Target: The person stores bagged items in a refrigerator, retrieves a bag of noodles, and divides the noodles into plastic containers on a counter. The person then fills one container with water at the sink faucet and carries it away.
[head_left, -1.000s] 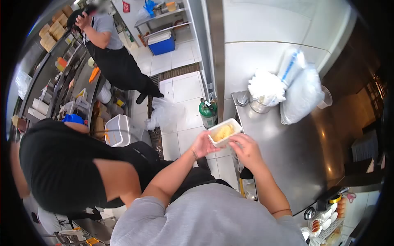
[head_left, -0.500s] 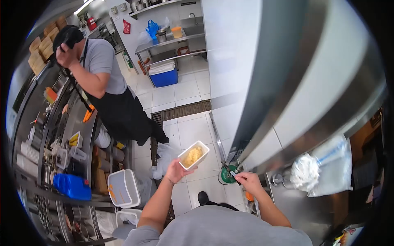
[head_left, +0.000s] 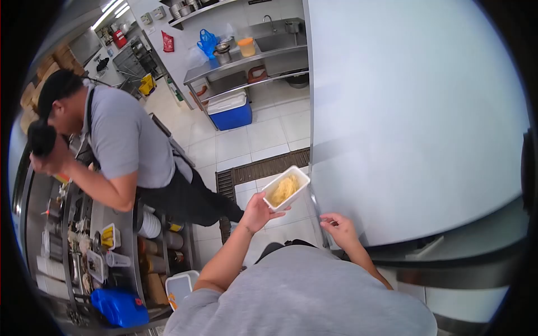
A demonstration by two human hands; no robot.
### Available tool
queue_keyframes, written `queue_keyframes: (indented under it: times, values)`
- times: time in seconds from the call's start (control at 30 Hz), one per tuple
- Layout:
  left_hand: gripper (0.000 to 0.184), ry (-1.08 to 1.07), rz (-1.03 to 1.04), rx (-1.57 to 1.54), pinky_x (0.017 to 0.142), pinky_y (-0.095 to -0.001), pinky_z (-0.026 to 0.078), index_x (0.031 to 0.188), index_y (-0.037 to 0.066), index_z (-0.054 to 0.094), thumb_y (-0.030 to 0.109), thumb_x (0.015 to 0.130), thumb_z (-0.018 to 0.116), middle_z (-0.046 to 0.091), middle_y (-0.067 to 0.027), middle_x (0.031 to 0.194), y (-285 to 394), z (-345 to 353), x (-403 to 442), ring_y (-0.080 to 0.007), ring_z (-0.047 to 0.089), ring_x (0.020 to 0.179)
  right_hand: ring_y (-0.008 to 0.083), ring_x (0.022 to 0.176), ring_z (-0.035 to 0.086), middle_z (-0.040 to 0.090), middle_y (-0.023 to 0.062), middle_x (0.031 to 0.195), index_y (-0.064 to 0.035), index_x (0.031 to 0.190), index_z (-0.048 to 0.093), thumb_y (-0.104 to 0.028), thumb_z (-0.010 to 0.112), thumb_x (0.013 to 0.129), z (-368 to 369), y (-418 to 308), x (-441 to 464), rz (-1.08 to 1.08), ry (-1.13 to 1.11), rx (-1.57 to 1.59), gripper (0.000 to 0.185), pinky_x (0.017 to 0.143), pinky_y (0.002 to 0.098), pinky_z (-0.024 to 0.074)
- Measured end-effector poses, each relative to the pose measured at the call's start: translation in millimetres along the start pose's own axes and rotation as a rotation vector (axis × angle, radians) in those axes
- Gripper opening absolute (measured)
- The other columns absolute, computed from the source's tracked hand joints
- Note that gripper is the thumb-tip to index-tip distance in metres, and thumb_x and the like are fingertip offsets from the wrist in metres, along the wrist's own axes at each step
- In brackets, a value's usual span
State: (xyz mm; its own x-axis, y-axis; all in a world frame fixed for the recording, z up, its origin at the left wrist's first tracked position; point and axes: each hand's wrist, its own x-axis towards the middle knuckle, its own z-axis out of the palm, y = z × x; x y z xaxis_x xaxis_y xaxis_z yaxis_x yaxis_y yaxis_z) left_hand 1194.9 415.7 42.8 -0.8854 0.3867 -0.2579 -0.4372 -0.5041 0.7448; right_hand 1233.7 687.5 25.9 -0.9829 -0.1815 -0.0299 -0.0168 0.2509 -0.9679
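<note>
My left hand (head_left: 256, 214) grips a white rectangular tub (head_left: 302, 178) from its near end, thumb along the side. Inside lies a clump of yellow, stringy food (head_left: 284, 190) whose kind I cannot make out. My right hand (head_left: 341, 231) is beside the metal edge of a large pale door or panel (head_left: 414, 112). Its fingers are curled together at the tips; whatever they may hold is too small to name.
At left a person (head_left: 120, 134) in a grey shirt and black apron bends over a steel counter holding containers and a blue jug (head_left: 119, 307). A floor drain grate (head_left: 263, 168) crosses the tiles. Farther back stand a blue cooler (head_left: 231, 115) and a sink table (head_left: 218, 75).
My view has turned, and the pale panel now fills the right side, covering the steel counter and green object there. The co-worker leans lower. My left hand still carries the tub.
</note>
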Motion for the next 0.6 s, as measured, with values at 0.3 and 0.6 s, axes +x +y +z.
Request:
queue_keyframes:
  times: [0.3,0.6]
  values:
    - [0.062,-0.357,-0.462,0.297,0.08,-0.0369,0.048,0.127,0.004,0.043,0.049,0.085,0.041,0.058,-0.0149,0.113,70.6,-31.5,131.2,-0.0294,0.06,0.096,0.037,0.117,0.037,0.041,0.0158,0.13,-0.008,0.079,0.058,-0.014,0.078,0.058,-2.3,-52.2,133.0,-0.359,-0.055,-0.502,0.03,0.098,0.0434,0.0327]
    - [0.077,-0.014,0.557,1.206,0.098,-0.039,0.035,0.14,0.006,0.022,0.029,0.081,0.065,0.027,-0.0126,0.143,322.1,-105.2,249.4,-0.0227,0.03,0.129,0.0356,0.108,0.043,0.048,0.0163,0.116,-0.0071,0.072,0.052,-0.009,0.079,0.05,48.4,-60.8,374.5,-0.355,0.068,-0.45,0.035,0.091,0.0417,0.0374]
